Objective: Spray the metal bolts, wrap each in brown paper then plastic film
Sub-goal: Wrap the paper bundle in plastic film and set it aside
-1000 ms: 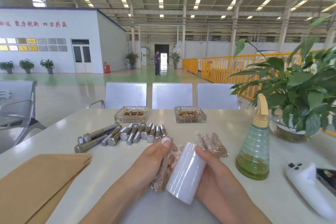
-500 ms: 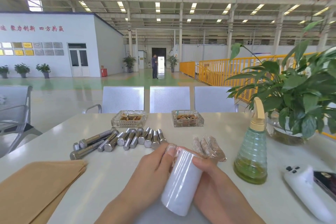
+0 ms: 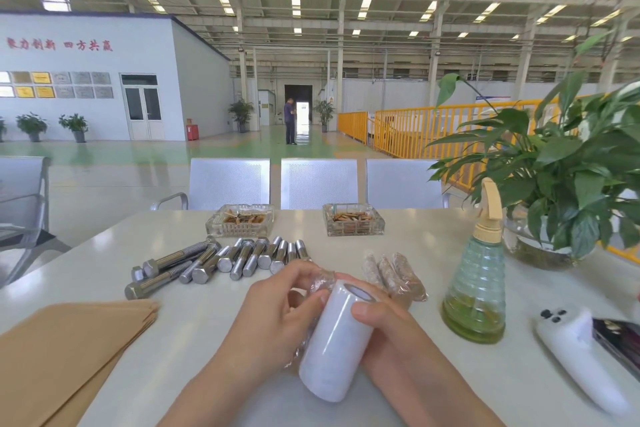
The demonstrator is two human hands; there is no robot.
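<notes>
Both hands gripping film roll w/ wrapped bolt between

hands gripping film roll, bolts beyond

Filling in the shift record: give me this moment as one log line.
step: film wrapping | left hand: grips bolt under film | right hand: holds film roll | wrapped bolts: beside spray bottle

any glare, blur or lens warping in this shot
Head view: wide-angle warping bows the roof beams and edges; glare streaks run down the film roll and spray bottle; the plant at right is slightly soft; the bolts stay sharp.
</notes>
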